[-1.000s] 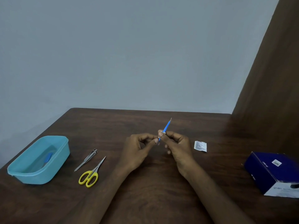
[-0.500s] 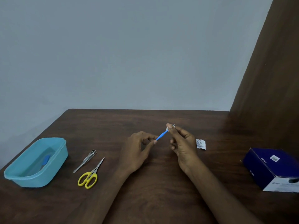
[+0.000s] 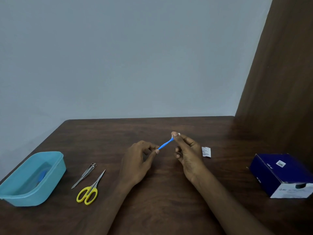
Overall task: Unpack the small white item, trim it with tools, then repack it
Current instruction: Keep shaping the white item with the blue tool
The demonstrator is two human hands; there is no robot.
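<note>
Above the table, the left hand is pinching the lower end of a thin blue stick. The right hand is pinching its upper end, where a small white piece is showing. A white packet is lying just right of the right hand.

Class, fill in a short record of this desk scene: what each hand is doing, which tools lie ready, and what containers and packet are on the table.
left hand: pinches lower end of blue stick
right hand: pinches its upper, white-tipped end
tools: clippers and yellow scissors, lying untouched left of the hands
tub: teal, far left, blue item inside
packet: white, beside right hand
box: dark blue, far right
</note>
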